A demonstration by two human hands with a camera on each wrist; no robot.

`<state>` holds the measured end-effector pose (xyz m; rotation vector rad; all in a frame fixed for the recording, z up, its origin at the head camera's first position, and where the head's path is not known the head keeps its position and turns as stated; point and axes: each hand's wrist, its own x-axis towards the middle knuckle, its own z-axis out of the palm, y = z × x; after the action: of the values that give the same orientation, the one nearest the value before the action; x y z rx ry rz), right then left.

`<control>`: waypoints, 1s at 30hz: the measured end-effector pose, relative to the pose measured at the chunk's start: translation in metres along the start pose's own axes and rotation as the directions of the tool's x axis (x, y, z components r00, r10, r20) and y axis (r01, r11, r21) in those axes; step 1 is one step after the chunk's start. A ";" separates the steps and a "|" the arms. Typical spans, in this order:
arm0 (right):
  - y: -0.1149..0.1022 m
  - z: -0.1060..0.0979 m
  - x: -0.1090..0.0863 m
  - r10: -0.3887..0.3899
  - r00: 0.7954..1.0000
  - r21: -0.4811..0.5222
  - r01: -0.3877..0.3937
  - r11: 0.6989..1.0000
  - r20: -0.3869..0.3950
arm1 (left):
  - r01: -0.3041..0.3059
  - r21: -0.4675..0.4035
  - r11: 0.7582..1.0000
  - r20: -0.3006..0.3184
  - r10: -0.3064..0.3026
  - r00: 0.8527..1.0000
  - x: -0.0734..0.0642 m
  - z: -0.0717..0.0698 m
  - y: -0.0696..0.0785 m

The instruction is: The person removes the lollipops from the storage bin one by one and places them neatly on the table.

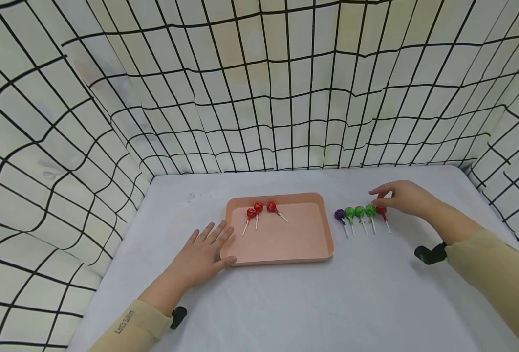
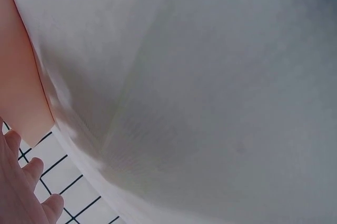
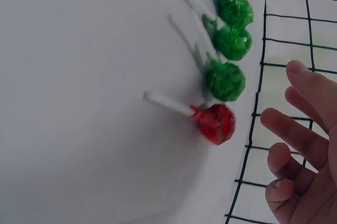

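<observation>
My left hand [image 1: 204,255] lies with spread fingers at the left edge of a pink tray [image 1: 281,249]. Inside the tray are three lollipops in red wrappers, among them a red lollipop [image 1: 271,207] set slightly apart. To the tray's right, a row of lollipops lies on the table: a purple lollipop [image 1: 340,215], three green ones including a green lollipop [image 3: 226,80], and a red lollipop [image 3: 216,124] at the right end. Over that end hovers my right hand [image 1: 404,198], fingers loosely bent and holding nothing, apart from the red lollipop in the right wrist view.
A white cloth covers the table [image 1: 277,308]. White walls with a black grid [image 1: 286,98] rise behind it and at both sides. Black wrist devices, such as the right wrist camera [image 1: 430,254], sit under both sleeves.
</observation>
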<state>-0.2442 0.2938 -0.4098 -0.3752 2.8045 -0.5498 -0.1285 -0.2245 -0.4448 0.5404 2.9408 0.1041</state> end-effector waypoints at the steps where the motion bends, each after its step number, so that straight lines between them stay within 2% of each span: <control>1: -0.003 0.000 0.002 -0.001 1.000 0.004 0.001 1.000 0.002 | 0.002 -0.002 1.000 0.002 -0.002 1.000 0.000 0.000 0.000; 6: -0.022 -0.001 0.010 -0.022 1.000 0.029 0.021 0.999 0.016 | 0.009 -0.012 1.000 0.006 -0.009 1.000 -0.001 -0.002 0.001; 16: -0.066 0.006 0.031 -0.141 0.989 0.016 0.140 0.990 0.044 | 0.004 -0.014 1.000 -0.004 -0.004 1.000 -0.002 -0.002 -0.001; 30: -0.138 0.025 0.064 -0.204 0.974 0.016 0.203 0.979 0.101 | -0.009 -0.014 1.000 -0.018 0.009 1.000 -0.002 -0.002 0.000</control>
<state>-0.2692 0.1426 -0.3901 -0.6754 2.6822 -0.5647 -0.1266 -0.2250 -0.4425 0.5533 2.9534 0.1318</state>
